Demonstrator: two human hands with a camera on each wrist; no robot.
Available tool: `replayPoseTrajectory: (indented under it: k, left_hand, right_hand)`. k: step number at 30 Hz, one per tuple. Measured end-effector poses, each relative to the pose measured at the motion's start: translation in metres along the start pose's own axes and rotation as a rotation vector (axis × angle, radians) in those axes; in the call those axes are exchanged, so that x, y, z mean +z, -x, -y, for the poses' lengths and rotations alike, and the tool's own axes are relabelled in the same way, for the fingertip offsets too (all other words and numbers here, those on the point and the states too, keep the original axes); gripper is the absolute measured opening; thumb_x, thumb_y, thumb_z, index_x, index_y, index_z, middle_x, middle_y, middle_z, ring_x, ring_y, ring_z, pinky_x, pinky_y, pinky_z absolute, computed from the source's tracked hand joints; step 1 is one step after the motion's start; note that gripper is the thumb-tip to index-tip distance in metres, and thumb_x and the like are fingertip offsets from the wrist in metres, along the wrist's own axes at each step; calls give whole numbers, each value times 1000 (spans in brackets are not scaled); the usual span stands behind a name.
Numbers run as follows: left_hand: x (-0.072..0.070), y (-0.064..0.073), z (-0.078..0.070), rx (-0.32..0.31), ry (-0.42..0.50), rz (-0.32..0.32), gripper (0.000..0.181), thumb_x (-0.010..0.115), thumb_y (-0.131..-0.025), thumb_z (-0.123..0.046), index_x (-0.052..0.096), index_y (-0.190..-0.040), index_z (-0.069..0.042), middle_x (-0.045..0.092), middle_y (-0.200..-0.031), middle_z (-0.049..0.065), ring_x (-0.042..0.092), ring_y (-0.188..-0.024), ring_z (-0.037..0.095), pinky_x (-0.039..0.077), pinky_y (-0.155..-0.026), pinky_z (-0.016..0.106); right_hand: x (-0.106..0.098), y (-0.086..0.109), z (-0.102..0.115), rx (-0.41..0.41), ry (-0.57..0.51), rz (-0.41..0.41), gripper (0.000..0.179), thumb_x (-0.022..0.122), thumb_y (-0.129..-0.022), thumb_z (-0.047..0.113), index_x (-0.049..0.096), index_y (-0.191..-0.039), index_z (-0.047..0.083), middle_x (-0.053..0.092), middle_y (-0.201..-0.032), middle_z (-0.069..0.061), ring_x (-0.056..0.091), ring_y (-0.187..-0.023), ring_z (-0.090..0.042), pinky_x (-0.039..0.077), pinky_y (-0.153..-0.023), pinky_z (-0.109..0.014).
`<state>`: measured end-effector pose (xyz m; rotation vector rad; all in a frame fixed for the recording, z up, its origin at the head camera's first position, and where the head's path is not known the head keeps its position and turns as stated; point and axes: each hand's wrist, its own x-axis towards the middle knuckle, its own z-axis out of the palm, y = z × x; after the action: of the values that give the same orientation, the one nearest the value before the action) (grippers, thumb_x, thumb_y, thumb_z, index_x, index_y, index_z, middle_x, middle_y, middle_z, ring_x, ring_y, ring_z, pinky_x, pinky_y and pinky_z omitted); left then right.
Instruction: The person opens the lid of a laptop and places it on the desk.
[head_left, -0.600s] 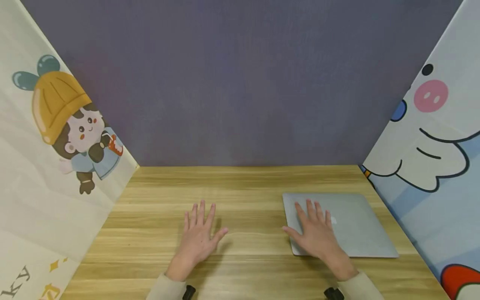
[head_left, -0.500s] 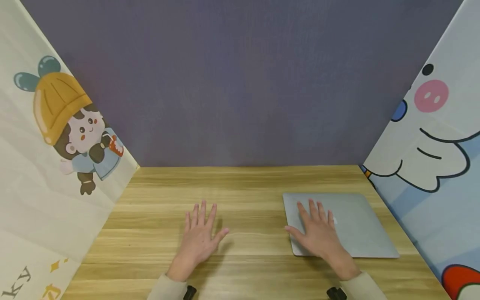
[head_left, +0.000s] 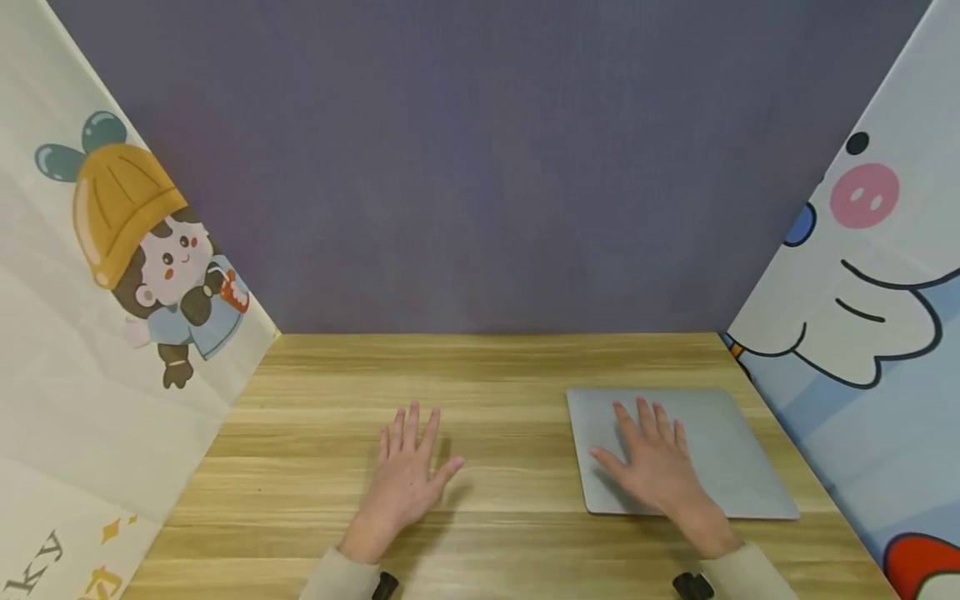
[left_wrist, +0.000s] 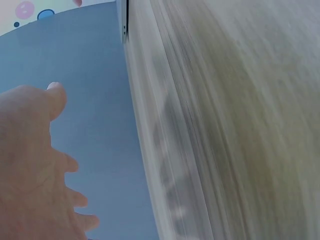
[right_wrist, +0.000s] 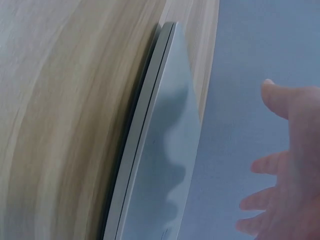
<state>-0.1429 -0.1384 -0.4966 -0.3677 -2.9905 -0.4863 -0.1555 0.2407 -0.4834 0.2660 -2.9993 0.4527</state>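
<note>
A closed silver laptop (head_left: 742,467) lies flat on the right part of the wooden table (head_left: 510,483). Over its left half hovers my right hand (head_left: 656,467), palm down with the fingers spread. In the right wrist view a gap separates that hand (right_wrist: 295,170) from the laptop lid (right_wrist: 165,150), on which its shadow falls. My left hand (head_left: 408,479) is held above bare wood left of the laptop, fingers spread and straight, nothing in it. The left wrist view shows this hand (left_wrist: 35,165) raised off the table, its shadow on the wood.
A grey-purple panel (head_left: 480,167) rises behind the table's back edge. On the left stands a pale sheet (head_left: 90,433) with a cartoon child in a yellow hat. The right side has a white and blue cartoon sheet (head_left: 915,400).
My right hand has shifted to the right over the laptop. The left hand has drifted slightly right. The laptop stays closed in its place.
</note>
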Motion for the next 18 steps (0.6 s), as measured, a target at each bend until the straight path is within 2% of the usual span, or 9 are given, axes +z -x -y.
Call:
replayPoseTrajectory:
  k: [8, 18]
  left_hand:
    - [4, -3, -7, 9, 51, -8, 80, 48, -103, -56, 19, -163, -12, 1, -167, 22, 2, -153, 44, 8, -122, 63]
    - [2, -11, -22, 23, 107, -9, 79, 42, -104, -59, 21, -163, -11, 4, -168, 21, 6, -154, 43, 10, -123, 59]
  right_hand:
    - [-6, 1, -8, 13, -17, 13, 86, 55, -97, 63, 37, -155, 2, 22, -158, -38, 17, -143, -61, 12, -109, -81]
    - [-15, 0, -30, 18, -42, -4, 87, 54, -98, 61, 36, -154, -2, 23, -155, -41, 19, -140, -64, 15, -106, -82]
